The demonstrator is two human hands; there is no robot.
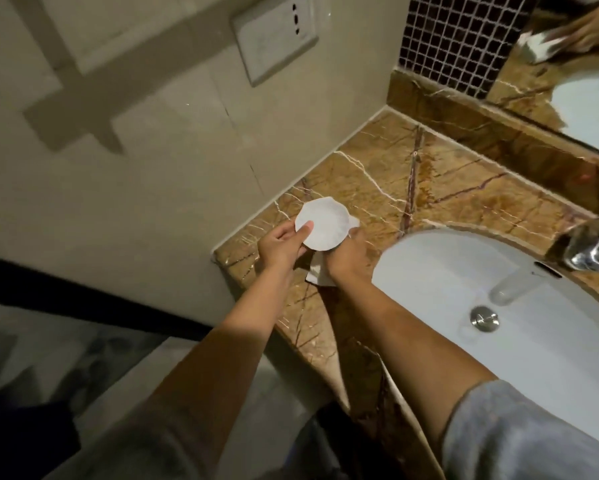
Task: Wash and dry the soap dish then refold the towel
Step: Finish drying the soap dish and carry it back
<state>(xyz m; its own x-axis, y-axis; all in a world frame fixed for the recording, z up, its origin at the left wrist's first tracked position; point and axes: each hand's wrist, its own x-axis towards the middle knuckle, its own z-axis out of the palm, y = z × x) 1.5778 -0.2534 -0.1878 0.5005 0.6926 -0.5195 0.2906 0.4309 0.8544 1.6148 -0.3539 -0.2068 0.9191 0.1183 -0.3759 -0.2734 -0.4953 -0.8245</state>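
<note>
A white, shell-shaped soap dish (325,223) is held above the left end of the brown marble counter (377,174). My left hand (280,247) grips its left rim, thumb on the inner face. My right hand (346,258) is under the dish's right side, closed on a white towel (317,271). The towel is pressed against the underside of the dish. One corner of it hangs below my wrist and a bit shows past the dish's right edge.
A white oval sink (429,271) with a metal drain plug (484,318) lies right of my hands. A chrome tap (592,247) stands at the far right. A mirror (585,81) runs behind the counter, and a wall socket (275,36) sits on the beige wall.
</note>
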